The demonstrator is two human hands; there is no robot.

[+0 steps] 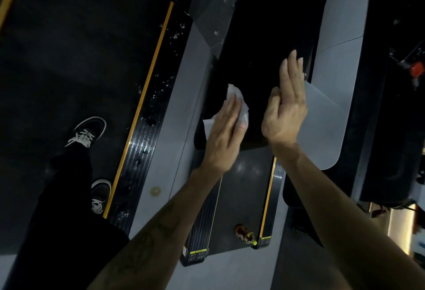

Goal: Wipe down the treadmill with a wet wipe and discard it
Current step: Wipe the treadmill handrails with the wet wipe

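A white wet wipe [242, 107] lies flat on the black console panel [259, 43] of the treadmill, near the panel's lower left corner. My left hand [224, 135] presses on the wipe with straight fingers, covering its middle. My right hand [286, 103] is held edge-on at the panel's right side, fingers straight and together, beside the grey side arm [333, 110]; it holds nothing.
Below the console lie the treadmill belt [241, 197] and its yellow-edged side rails. A small bottle [245, 234] lies on the belt's near end. A neighbouring treadmill deck [69, 59] fills the left, where my legs and black-and-white shoes [88, 131] stand.
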